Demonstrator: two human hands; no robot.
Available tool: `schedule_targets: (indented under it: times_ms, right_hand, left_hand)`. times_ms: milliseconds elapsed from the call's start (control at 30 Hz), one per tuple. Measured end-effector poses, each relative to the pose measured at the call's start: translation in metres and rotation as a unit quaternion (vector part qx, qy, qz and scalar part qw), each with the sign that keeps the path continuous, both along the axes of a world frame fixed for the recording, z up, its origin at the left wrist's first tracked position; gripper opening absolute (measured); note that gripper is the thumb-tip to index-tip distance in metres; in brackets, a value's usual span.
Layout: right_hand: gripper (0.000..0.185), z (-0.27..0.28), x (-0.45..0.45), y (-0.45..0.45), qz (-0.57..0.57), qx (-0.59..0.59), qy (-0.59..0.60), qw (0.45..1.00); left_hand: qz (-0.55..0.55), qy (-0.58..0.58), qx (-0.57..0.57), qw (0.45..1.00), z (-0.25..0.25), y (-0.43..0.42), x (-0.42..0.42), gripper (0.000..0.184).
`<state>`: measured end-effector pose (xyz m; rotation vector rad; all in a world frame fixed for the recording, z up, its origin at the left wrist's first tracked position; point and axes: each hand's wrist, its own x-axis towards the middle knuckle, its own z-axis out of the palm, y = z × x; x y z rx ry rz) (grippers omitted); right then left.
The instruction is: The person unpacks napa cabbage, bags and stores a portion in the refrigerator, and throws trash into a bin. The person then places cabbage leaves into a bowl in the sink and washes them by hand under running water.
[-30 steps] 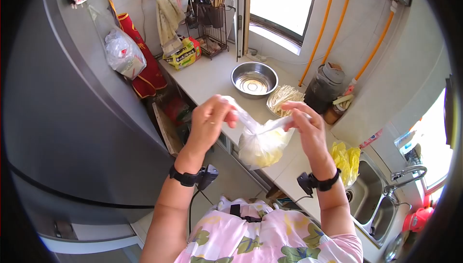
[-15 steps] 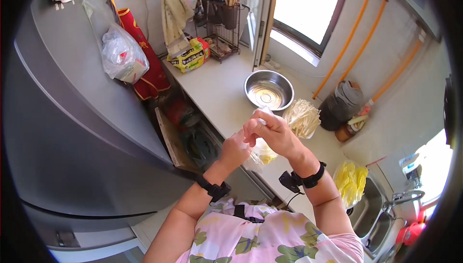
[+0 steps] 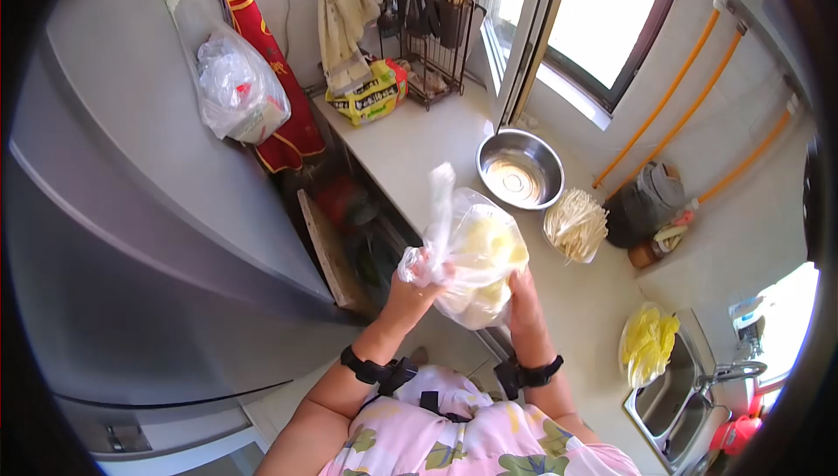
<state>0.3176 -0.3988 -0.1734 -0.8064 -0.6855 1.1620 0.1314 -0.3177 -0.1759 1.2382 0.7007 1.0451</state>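
Observation:
A clear plastic bag [image 3: 484, 253] with pale yellow contents is held up above the counter's front edge. My left hand [image 3: 419, 288] is closed round the gathered plastic at the bag's left side, its fingers partly behind the film. Against the bag's lower right side lies my right hand [image 3: 525, 301], supporting it, its fingertips hidden behind the bag. A twisted end of plastic sticks up from the bag's upper left. Beyond it stands a steel bowl [image 3: 521, 169], with enoki mushrooms [image 3: 576, 226] on a dish to its right.
The counter [image 3: 436, 144] carries a yellow packet [image 3: 371, 96] and a utensil rack [image 3: 436, 31]. At the right, a yellow bag [image 3: 650, 345] lies beside the sink [image 3: 668, 397]. A grey fridge [image 3: 157, 240] fills the left. A dark canister [image 3: 637, 210] stands near the wall.
The bag has been raised and turned and now shows fully between my hands. My hands have moved apart, my right one down to the bag's side. The view has shifted.

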Motion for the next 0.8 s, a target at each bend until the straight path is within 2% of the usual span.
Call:
schedule_targets:
  times_ms: [33,67,100,167,200,233,300,333,367,433,467,500,533,567,633,667,700,767,800]
  right_hand:
    - [0.082,0.001,0.003,-0.003,0.015,-0.023,0.037,0.999]
    - [0.074,0.001,0.001,-0.005,0.033,-0.041,0.074,0.996]
    - [0.074,0.004,-0.005,-0.011,0.037,-0.038,0.073,0.996]
    - [0.065,0.012,-0.019,-0.03,0.015,-0.055,-0.021,0.998]
    - [0.065,0.011,-0.024,-0.038,0.025,-0.053,-0.021,0.998]
    - [0.063,0.01,-0.03,-0.044,0.039,-0.055,-0.04,0.997]
    - [0.061,0.006,-0.05,-0.058,0.067,-0.051,-0.05,0.995]
    - [0.06,0.009,-0.063,-0.068,0.098,-0.04,-0.029,0.994]
    - [0.058,0.012,-0.076,-0.079,0.128,-0.031,-0.006,0.991]
    - [0.057,0.008,-0.096,-0.103,0.134,-0.026,0.011,0.991]
    - [0.059,0.0,-0.102,-0.115,0.149,-0.026,0.06,0.987]
    - [0.06,-0.003,-0.108,-0.131,0.165,-0.03,0.103,0.98]
    - [0.061,-0.002,-0.116,-0.145,0.156,-0.048,0.068,0.984]
    - [0.061,0.001,-0.122,-0.156,0.166,-0.054,0.064,0.983]
    - [0.058,0.011,-0.144,-0.165,0.175,-0.007,-0.02,0.984]
    - [0.057,0.007,-0.152,-0.166,0.199,0.02,-0.07,0.977]
    - [0.057,0.009,-0.162,-0.173,0.217,0.025,-0.07,0.973]
    - [0.058,0.016,-0.192,-0.176,0.272,0.028,0.023,0.962]
    - [0.062,0.032,-0.212,-0.186,0.315,0.054,0.038,0.947]
  left_hand:
    - [-0.082,-0.017,-0.021,0.996,-0.001,-0.009,-0.012,0.041]
    - [-0.143,0.015,-0.029,0.989,0.003,-0.017,-0.027,0.051]
    - [-0.139,0.015,-0.026,0.99,0.007,-0.022,-0.037,0.051]
    - [-0.191,-0.007,-0.075,0.979,0.012,-0.04,-0.06,0.056]
    - [-0.24,-0.079,-0.115,0.961,0.016,-0.047,-0.077,0.065]
    - [-0.227,-0.077,-0.111,0.964,0.017,-0.061,-0.084,0.065]
    - [-0.101,-0.085,-0.068,0.989,0.014,-0.096,-0.095,0.079]
    - [-0.154,-0.004,-0.1,0.983,-0.003,-0.11,-0.101,0.089]
    - [-0.173,0.035,-0.16,0.971,-0.028,-0.122,-0.11,0.09]
    - [-0.144,-0.106,-0.2,0.963,-0.011,-0.16,-0.122,0.088]
    - [-0.14,-0.101,-0.204,0.964,-0.015,-0.176,-0.13,0.088]
    - [-0.149,-0.183,-0.236,0.943,-0.023,-0.194,-0.136,0.084]
    - [-0.155,-0.268,-0.264,0.914,-0.03,-0.214,-0.14,0.081]
    - [-0.145,-0.276,-0.264,0.913,-0.035,-0.235,-0.144,0.081]
    - [-0.128,-0.268,-0.31,0.903,-0.033,-0.266,-0.158,0.079]
    - [-0.109,-0.237,-0.282,0.923,-0.025,-0.282,-0.168,0.079]
    - [-0.093,-0.242,-0.274,0.926,-0.014,-0.295,-0.178,0.079]
    - [-0.078,-0.158,-0.208,0.962,0.009,-0.31,-0.205,0.077]
    - [-0.033,-0.158,-0.195,0.967,0.023,-0.321,-0.219,0.075]
